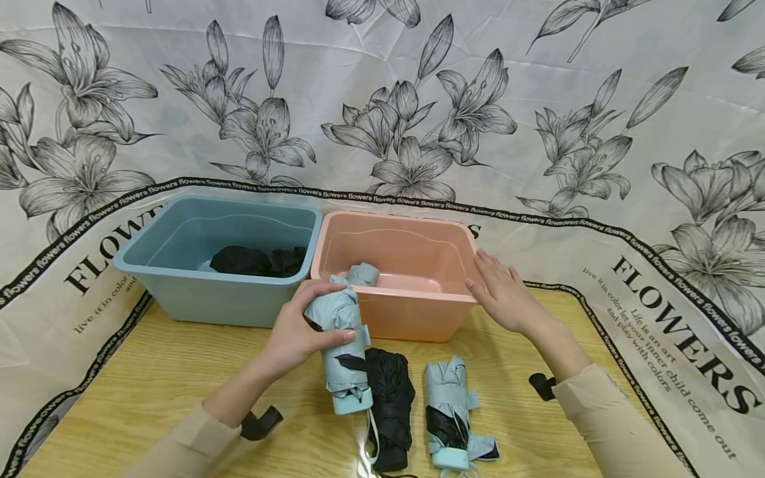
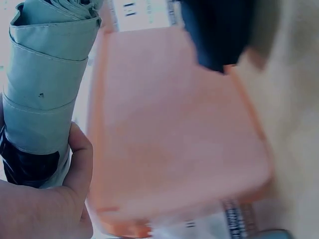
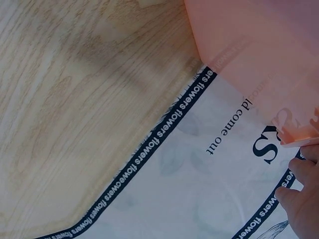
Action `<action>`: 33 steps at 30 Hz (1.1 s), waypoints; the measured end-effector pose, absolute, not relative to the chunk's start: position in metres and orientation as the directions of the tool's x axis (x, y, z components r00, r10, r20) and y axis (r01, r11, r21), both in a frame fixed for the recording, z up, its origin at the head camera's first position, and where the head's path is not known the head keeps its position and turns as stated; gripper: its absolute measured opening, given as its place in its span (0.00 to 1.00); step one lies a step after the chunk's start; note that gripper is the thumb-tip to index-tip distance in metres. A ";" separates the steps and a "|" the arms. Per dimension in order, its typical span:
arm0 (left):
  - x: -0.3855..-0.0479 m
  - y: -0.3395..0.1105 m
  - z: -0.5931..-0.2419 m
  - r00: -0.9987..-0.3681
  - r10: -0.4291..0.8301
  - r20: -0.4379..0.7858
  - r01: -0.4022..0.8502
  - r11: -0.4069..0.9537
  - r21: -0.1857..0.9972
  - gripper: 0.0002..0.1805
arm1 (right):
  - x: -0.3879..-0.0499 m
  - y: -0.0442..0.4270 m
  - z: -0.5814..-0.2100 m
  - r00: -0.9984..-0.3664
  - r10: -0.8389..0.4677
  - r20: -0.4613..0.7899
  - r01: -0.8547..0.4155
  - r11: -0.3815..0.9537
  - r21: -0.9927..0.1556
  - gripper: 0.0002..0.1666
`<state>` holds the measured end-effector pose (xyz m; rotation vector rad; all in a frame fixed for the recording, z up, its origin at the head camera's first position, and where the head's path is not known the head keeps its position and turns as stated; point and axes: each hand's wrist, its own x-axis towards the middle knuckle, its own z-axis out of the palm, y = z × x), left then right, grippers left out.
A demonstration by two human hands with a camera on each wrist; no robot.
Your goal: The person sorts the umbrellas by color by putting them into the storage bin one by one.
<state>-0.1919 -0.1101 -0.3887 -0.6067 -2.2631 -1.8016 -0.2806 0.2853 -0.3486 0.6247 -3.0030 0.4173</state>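
A folded light blue umbrella (image 1: 343,345) is gripped in my left hand (image 1: 301,325), thumb across its front, just before the pink bin (image 1: 412,315). The left wrist view shows the same umbrella (image 2: 47,84) upright beside the thumb. My right hand (image 1: 505,292) rests on the pink bin's right rim with its fingers extended. Inside that bin lies another light blue folded umbrella (image 1: 363,273), partly hidden by the front wall. On the table below are a black folded umbrella (image 1: 390,405) and a second light blue one (image 1: 448,411), side by side.
To the left, touching the pink bin, stands a blue bin (image 1: 221,299) with black folded umbrellas (image 1: 242,261) in it. Both bins sit on the wood-grain table (image 1: 197,372). Behind them hangs a flower-printed cloth (image 1: 382,86), which also borders the table's sides.
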 end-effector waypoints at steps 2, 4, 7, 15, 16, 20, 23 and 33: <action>-0.197 -0.107 -0.378 -0.893 0.197 0.405 0.436 0.154 0.887 0.39 | -0.281 0.286 -0.349 -0.917 -0.386 0.101 -0.399 0.882 -0.249 0.44; -0.202 -0.104 -0.367 -0.884 0.196 0.424 0.452 0.132 0.882 0.39 | -0.281 0.286 -0.349 -0.916 -0.387 0.103 -0.400 0.883 -0.246 0.44; -0.211 -0.098 -0.351 -0.869 0.186 0.460 0.484 0.115 0.868 0.39 | -0.280 0.286 -0.349 -0.916 -0.387 0.103 -0.400 0.883 -0.245 0.44; -0.246 -0.083 -0.313 -0.819 0.122 0.561 0.574 0.174 0.800 0.40 | -0.278 0.286 -0.350 -0.918 -0.387 0.093 -0.397 0.884 -0.248 0.44; -0.251 -0.081 -0.309 -0.815 0.114 0.568 0.579 0.175 0.796 0.40 | -0.278 0.286 -0.350 -0.917 -0.387 0.093 -0.398 0.884 -0.247 0.44; -0.273 -0.072 -0.295 -0.812 0.080 0.578 0.582 0.177 0.794 0.39 | -0.278 0.285 -0.350 -0.917 -0.386 0.096 -0.398 0.884 -0.244 0.44; -0.289 -0.063 -0.288 -0.818 0.064 0.572 0.572 0.204 0.795 0.39 | -0.278 0.285 -0.351 -0.917 -0.387 0.096 -0.398 0.885 -0.243 0.44; -0.332 -0.038 -0.290 -0.876 0.098 0.472 0.477 0.326 0.816 0.37 | -0.278 0.285 -0.351 -0.920 -0.380 0.097 -0.393 0.888 -0.238 0.44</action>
